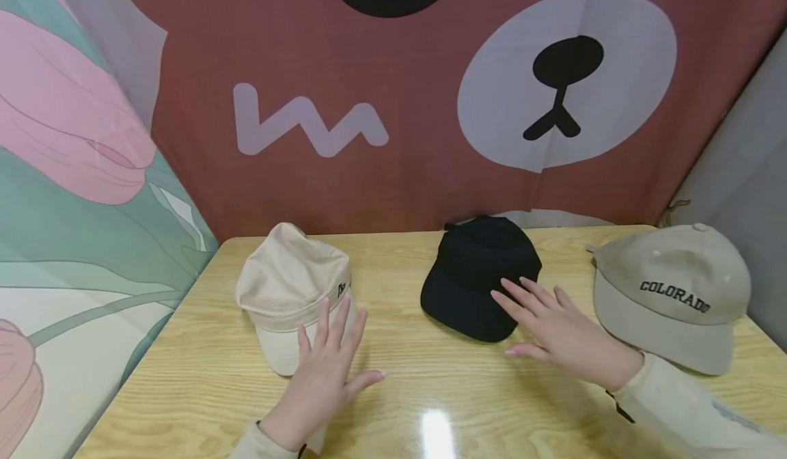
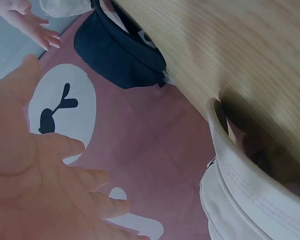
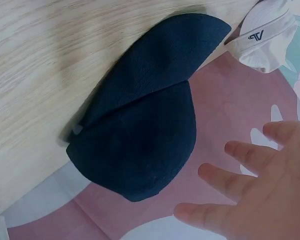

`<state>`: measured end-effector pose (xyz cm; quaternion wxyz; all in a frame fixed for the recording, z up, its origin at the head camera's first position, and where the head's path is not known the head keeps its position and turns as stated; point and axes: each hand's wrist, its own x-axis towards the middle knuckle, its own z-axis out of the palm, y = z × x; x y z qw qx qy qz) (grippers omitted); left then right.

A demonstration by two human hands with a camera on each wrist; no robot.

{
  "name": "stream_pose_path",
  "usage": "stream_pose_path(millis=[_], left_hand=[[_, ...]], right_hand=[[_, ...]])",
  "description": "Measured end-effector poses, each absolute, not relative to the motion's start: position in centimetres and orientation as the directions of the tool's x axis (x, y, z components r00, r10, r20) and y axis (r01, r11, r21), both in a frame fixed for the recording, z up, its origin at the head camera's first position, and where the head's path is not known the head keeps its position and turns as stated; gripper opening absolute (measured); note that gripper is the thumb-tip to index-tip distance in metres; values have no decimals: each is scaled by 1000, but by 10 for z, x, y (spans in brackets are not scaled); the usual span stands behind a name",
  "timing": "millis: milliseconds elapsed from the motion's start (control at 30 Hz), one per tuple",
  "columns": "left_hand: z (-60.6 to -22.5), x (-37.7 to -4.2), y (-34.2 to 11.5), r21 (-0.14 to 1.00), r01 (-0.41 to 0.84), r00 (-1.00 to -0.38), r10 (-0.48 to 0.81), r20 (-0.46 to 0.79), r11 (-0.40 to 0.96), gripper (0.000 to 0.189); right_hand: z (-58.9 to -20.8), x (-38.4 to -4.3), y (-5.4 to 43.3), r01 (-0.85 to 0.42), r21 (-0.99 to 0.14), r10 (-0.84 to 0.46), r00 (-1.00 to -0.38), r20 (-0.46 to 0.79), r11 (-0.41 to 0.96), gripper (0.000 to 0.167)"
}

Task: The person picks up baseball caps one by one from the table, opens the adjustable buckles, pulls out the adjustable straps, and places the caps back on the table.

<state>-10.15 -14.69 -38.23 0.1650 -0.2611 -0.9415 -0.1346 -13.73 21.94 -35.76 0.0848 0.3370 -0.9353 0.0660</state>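
Three caps lie along a wooden table. The cream cap (image 1: 295, 281), at the left, has small dark lettering and its brim toward me. My left hand (image 1: 326, 370), fingers spread, is over its brim in the head view and holds nothing. A black cap (image 1: 486, 268) sits in the middle, brim toward the front left. My right hand (image 1: 562, 336) is spread out near its right side, also with nothing in it; in the right wrist view the fingertips (image 3: 185, 212) are apart from the black cap (image 3: 140, 135). The beige cap (image 1: 676, 288) marked COLORADO lies at the right, beyond my right wrist.
The wooden table (image 1: 203, 377) ends at the back against a reddish-brown cloth (image 1: 418, 172) printed with a bear's muzzle. A flower-patterned cloth (image 1: 74, 138) hangs along the left, and a grey surface (image 1: 756, 172) stands at the right.
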Motion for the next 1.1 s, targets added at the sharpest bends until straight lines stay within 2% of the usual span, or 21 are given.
stream_pose_path(millis=[667, 1100], left_hand=[[-382, -101, -147, 160, 522, -811, 429, 397, 838, 81], [-380, -99, -148, 177, 518, -817, 423, 392, 837, 81]], right_hand=[[-366, -145, 200, -632, -94, -616, -773, 151, 770, 74], [-375, -150, 192, -668, -42, -651, -736, 185, 743, 72]])
